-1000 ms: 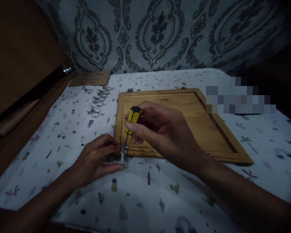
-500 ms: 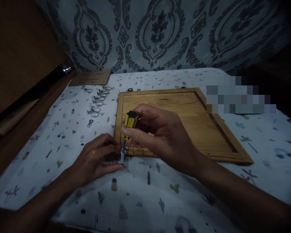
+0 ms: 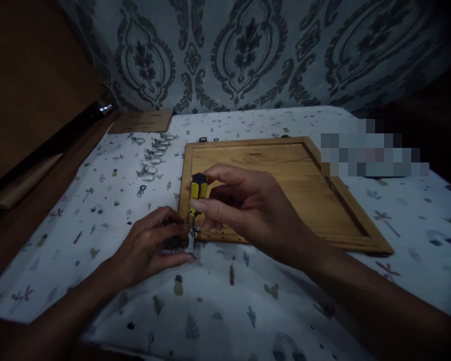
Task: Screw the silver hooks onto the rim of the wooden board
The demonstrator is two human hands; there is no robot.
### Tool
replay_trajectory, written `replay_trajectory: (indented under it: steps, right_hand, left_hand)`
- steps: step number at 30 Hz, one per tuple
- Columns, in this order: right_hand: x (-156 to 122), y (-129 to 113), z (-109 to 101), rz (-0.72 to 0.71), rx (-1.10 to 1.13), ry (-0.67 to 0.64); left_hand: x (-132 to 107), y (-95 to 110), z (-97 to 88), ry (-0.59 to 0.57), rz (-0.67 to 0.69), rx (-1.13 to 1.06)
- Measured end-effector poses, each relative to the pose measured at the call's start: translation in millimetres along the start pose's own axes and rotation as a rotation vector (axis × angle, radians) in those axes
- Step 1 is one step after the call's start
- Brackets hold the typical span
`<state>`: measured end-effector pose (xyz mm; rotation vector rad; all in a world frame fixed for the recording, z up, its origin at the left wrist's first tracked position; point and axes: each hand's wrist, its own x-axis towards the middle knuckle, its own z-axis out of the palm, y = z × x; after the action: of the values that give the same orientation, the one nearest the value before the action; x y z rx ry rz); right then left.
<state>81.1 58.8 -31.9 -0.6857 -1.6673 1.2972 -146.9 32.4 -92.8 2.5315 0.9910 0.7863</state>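
In my right hand (image 3: 255,208) is a yellow and black screwdriver (image 3: 199,189), gripped between thumb and fingers. Its shaft points down at a small silver metal fitting (image 3: 191,243), and the tip meets it. My left hand (image 3: 145,245) is closed around this fitting, thumb at its near end and fingers at the far side. The fitting lies against the near left corner of a framed wooden panel (image 3: 270,173). Several small dark holes run along the panel's near edge. The exact shape of the fitting is partly hidden by my fingers.
Several metal rings or hooks (image 3: 153,159) lie in a row left of the panel. A brown cardboard piece (image 3: 141,122) sits at the back left. Patterned cloth (image 3: 218,301) covers the table, and a blurred-out object (image 3: 372,155) is at the right. A patterned curtain (image 3: 244,50) hangs behind.
The screwdriver handle has turned slightly in my right hand and stands more upright. My left hand keeps its hold on the fitting, and the view has shifted a little.
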Motion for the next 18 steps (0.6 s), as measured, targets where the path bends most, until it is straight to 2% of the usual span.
replay_trajectory:
  steps: [4,11,18]
  right_hand:
    - [0.5,-1.3,1.2,0.025,-0.025,0.034]
    - [2.5,-3.3,-2.1,-0.035,0.007,-0.072]
    - [0.3,0.9,1.2,-0.059,-0.094,0.045]
  left_hand:
    - [-0.5,-0.1,0.4,0.009,-0.004,0.018]
    - [0.0,1.6,-0.1,-0.006,-0.009,-0.001]
    - [-0.4,0.2,0.5,0.033,0.01,0.002]
